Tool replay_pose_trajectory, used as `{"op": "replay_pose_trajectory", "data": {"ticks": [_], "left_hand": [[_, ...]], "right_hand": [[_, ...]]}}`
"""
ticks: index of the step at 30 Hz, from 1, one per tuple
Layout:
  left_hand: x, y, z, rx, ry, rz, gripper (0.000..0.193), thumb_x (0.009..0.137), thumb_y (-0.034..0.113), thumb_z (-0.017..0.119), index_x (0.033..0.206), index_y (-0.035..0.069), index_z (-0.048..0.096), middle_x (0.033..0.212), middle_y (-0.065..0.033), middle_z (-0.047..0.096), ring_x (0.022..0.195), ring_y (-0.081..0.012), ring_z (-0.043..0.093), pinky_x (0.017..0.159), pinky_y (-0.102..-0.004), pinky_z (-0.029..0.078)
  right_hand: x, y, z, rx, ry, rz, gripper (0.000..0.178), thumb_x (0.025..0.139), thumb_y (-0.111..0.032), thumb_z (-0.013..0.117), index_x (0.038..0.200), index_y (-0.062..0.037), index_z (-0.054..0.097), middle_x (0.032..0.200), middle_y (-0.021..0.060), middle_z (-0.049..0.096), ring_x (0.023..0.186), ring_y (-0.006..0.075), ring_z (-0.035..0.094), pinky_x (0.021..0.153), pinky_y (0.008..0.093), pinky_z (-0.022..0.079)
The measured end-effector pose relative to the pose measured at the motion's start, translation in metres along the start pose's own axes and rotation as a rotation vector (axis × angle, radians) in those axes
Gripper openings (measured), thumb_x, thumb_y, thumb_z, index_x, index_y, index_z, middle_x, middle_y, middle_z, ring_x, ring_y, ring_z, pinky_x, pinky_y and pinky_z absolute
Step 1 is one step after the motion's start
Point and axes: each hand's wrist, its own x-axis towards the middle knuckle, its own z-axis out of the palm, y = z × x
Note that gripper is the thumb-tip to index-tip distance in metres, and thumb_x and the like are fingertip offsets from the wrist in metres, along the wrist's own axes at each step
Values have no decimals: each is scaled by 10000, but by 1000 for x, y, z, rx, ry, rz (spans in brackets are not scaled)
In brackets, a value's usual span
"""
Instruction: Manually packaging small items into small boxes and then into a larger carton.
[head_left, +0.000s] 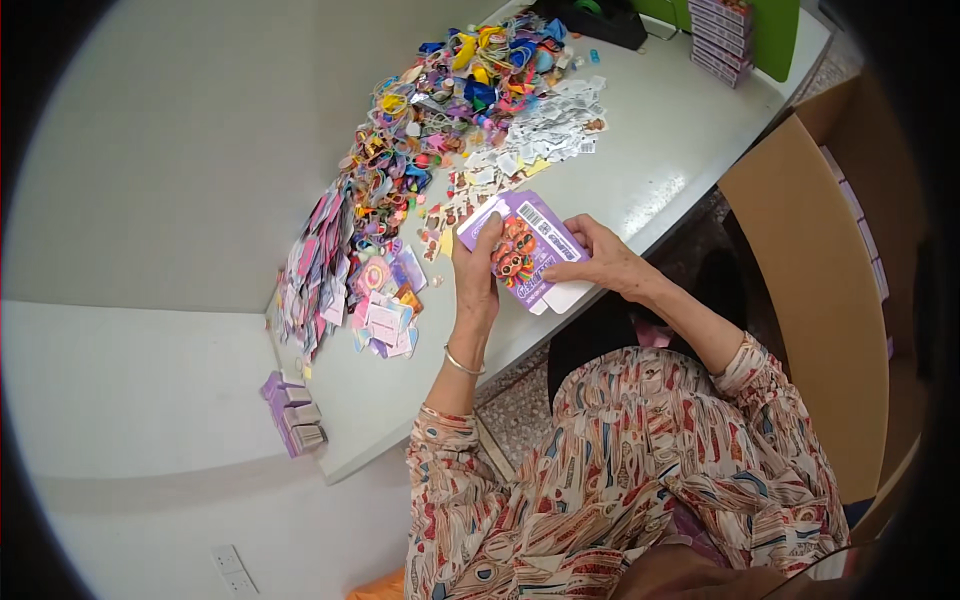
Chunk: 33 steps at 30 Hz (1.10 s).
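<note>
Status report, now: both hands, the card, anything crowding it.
Left hand and right hand both grip the purple card, held above the table. Pile of small colourful bits lies beyond, not touching.

Surface: a white table (640,170).
12 o'clock: heap of colourful trinkets (455,95).
1 o'clock: stacked purple boxes (718,38).
9 o'clock: purple cards (322,262).
7 o'clock: folded purple cartons (292,412).

Purple flat carton (528,250) between hands
</note>
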Motion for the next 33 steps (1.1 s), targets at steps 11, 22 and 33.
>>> {"op": "replay_pose_trajectory", "data": {"ticks": [11, 22, 33], "left_hand": [[-24, -16, 13, 1115, 64, 826, 192, 821, 99, 670, 987, 6, 646, 877, -135, 636, 861, -310, 587, 768, -399, 464], [-3, -23, 24, 1267, 140, 606, 143, 827, 79, 575, 928, 15, 652, 830, -172, 656, 723, -344, 619, 651, -424, 488], [-3, -4, 25, -229, -272, -111, 125, 894, 89, 588, 989, 13, 610, 773, -45, 612, 730, -138, 558, 745, -279, 484]], "right_hand": [[3, 16, 13, -424, 462, -305, 760, 713, -306, 809, 1178, 44, 320, 1037, 239, 585, 944, 310, 630, 811, 373, 500], [4, 25, 18, -703, 554, -519, 708, 747, -271, 764, 1195, 59, 328, 992, 265, 587, 881, 377, 637, 761, 423, 511], [2, 4, -10, -650, 474, -410, 729, 760, -314, 725, 1291, 35, 367, 989, 248, 622, 918, 359, 643, 814, 403, 495]]}}
